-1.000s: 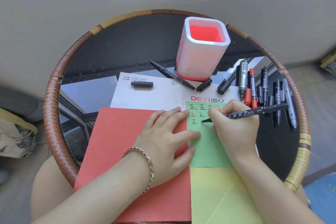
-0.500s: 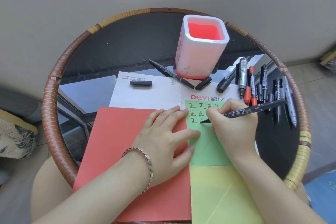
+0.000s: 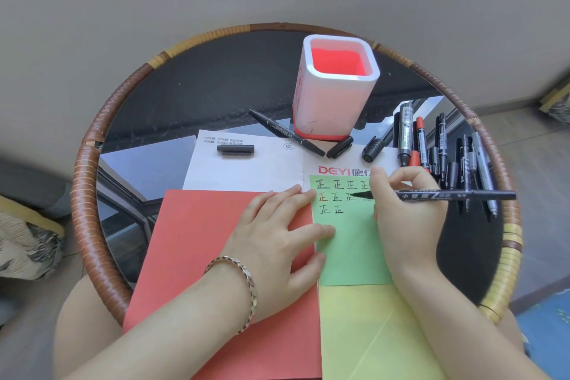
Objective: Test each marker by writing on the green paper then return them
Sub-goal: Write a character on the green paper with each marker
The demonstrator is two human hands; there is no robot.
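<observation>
The green paper [image 3: 351, 250] lies at the middle right of the round table and carries three rows of written characters. My right hand [image 3: 404, 213] grips a black marker [image 3: 453, 195], which lies nearly level with its tip over the second row. My left hand [image 3: 277, 231] rests flat with spread fingers, pressing the green paper's left edge and the red paper [image 3: 216, 256]. A white and red pen holder [image 3: 336, 92] stands at the back. Several markers [image 3: 444, 148] lie in a bunch at the right.
A white sheet [image 3: 246, 170] with red print lies under the papers, with a black cap [image 3: 236, 149] on it. Another black marker [image 3: 285, 132] and two loose caps [image 3: 354, 146] lie by the holder. Yellow paper [image 3: 376, 333] sits nearest me. The table has a woven rim [image 3: 92, 163].
My right hand has lifted the marker's tip from the third row up to the second row and levelled the marker. A second character now shows in the third row. My left hand stayed.
</observation>
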